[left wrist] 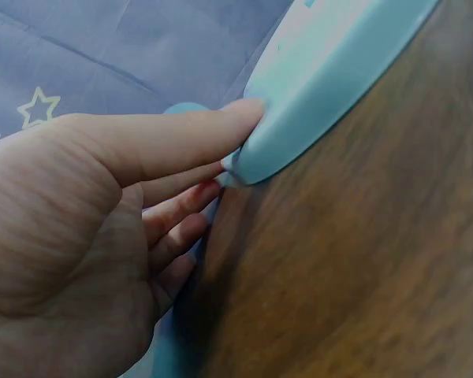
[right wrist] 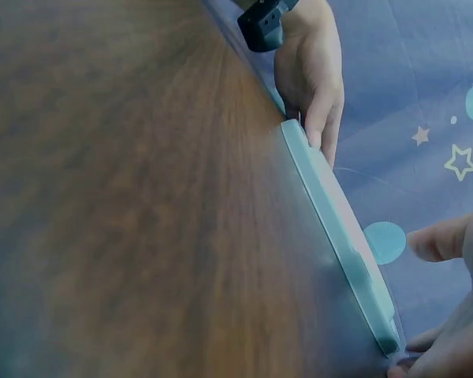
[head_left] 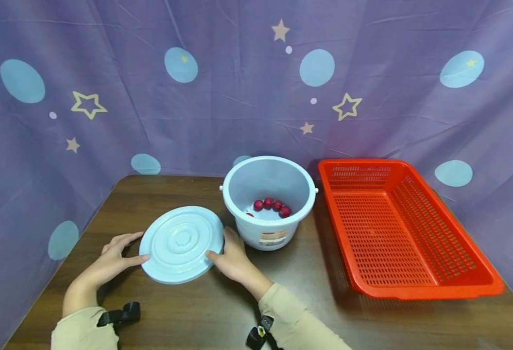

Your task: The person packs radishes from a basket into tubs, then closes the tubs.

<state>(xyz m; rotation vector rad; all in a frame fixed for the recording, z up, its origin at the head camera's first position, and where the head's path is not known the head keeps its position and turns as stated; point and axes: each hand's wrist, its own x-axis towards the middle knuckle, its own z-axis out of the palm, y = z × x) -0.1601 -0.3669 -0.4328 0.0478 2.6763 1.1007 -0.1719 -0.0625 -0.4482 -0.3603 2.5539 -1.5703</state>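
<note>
A round light-blue bucket lid (head_left: 179,245) is low over the wooden table, top side up, between the two hands. At its left edge, my left hand (head_left: 114,257) pinches the rim, thumb on top and forefinger at the edge; the left wrist view shows its thumb (left wrist: 221,130) against the rim. My right hand (head_left: 234,255) is at the lid's right edge with fingers straight. In the right wrist view its thumb (right wrist: 441,239) stands off the lid's surface, while the other fingertips are close to the rim. Beside this hand stands a light-blue bucket (head_left: 274,232) holding several small red fruits (head_left: 268,203).
An orange-red perforated plastic basket (head_left: 383,290) takes up the right side of the wooden table (head_left: 291,291). A purple cloth (head_left: 239,97) with stars and dots hangs directly behind the table. Both wrists wear black straps (head_left: 118,315).
</note>
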